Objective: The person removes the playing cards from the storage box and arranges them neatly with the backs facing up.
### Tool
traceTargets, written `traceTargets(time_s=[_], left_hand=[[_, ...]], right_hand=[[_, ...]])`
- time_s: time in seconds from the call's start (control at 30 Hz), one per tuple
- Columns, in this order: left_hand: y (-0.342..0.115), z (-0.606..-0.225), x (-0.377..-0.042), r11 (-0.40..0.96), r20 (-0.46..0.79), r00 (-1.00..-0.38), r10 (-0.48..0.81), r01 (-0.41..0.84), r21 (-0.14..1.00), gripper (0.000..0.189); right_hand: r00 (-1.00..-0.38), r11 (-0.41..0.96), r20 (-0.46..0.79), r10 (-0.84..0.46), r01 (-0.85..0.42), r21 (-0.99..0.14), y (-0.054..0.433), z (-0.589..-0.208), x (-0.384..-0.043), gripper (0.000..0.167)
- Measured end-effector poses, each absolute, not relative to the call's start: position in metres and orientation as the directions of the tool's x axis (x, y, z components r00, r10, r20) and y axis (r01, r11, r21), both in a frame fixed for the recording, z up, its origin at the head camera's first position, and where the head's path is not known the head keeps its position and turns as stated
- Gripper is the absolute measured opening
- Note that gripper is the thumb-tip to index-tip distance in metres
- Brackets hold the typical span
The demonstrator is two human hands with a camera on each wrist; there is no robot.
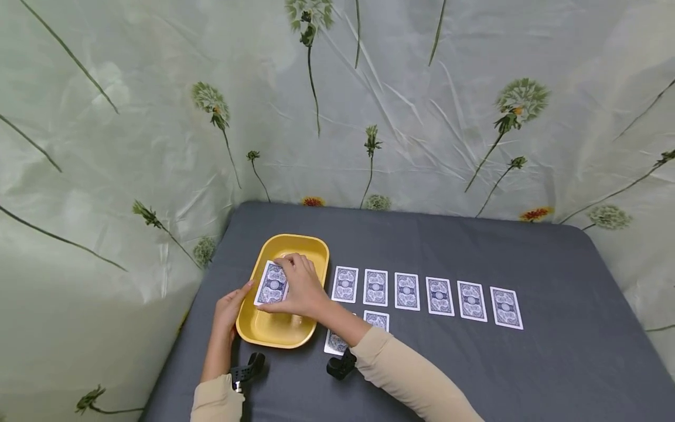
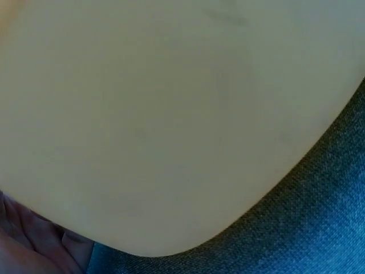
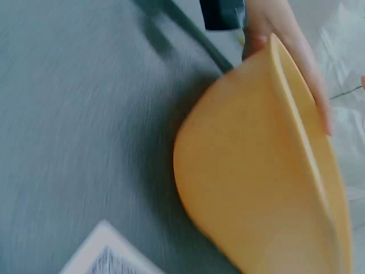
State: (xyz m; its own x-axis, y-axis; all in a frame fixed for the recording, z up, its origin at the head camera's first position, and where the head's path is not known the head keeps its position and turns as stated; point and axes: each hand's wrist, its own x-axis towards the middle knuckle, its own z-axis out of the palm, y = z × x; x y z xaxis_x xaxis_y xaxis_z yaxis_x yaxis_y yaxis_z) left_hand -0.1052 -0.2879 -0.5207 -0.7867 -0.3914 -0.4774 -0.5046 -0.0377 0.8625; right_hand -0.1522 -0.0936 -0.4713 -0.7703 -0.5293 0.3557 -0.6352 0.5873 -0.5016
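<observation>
My left hand (image 1: 228, 310) grips the left rim of a yellow plastic tray (image 1: 279, 335), its thumb over the edge. In the right wrist view, the fingers of that hand lie over the rim beside the tray's outer wall (image 3: 245, 148). Over the inside of the tray, my right hand (image 1: 302, 290) holds a blue-and-white patterned playing card (image 1: 271, 285), back side up, between thumb and fingers. Whether it is one card or a stack, I cannot tell. The left wrist view is mostly filled by the tray's pale surface (image 2: 171, 125), with part of my left hand (image 2: 34, 245) at the lower left.
Several face-down playing cards (image 1: 407, 291) lie in a row right of the tray. Below them, two more cards (image 1: 377, 319) lie near the right forearm, one partly covered by it. Dark grey cloth (image 1: 448, 363) covers the table; a flower-print curtain (image 1: 411, 105) hangs behind.
</observation>
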Motion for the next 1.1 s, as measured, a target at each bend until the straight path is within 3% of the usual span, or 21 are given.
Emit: traceTargets(time_s=[0.23,0.57,0.87,1.1], left_hand=[[-0.289,-0.512,-0.110,-0.037,-0.477,-0.781,-0.402,-0.507,0.861,0.046],[-0.288,-0.515,-0.100,0.009,-0.485,-0.782,-0.392,-0.530,0.848,0.060],[-0.285,-0.519,-0.089,0.032,-0.490,-0.780,-0.389,-0.543,0.839,0.062],[-0.283,-0.514,-0.093,0.022,-0.467,-0.786,-0.405,-0.519,0.854,0.056]], right_hand=[[-0.773,0.595,0.400,-0.493,-0.634,-0.493,-0.036,-0.455,-0.164,0.093],[-0.826,0.669,0.412,-0.384,-0.557,-0.493,0.053,-0.466,-0.170,0.091],[-0.879,0.745,0.374,-0.296,-0.457,-0.486,0.117,-0.476,-0.150,0.091],[-0.870,0.761,0.384,-0.310,-0.469,-0.448,0.146,-0.487,-0.138,0.090]])
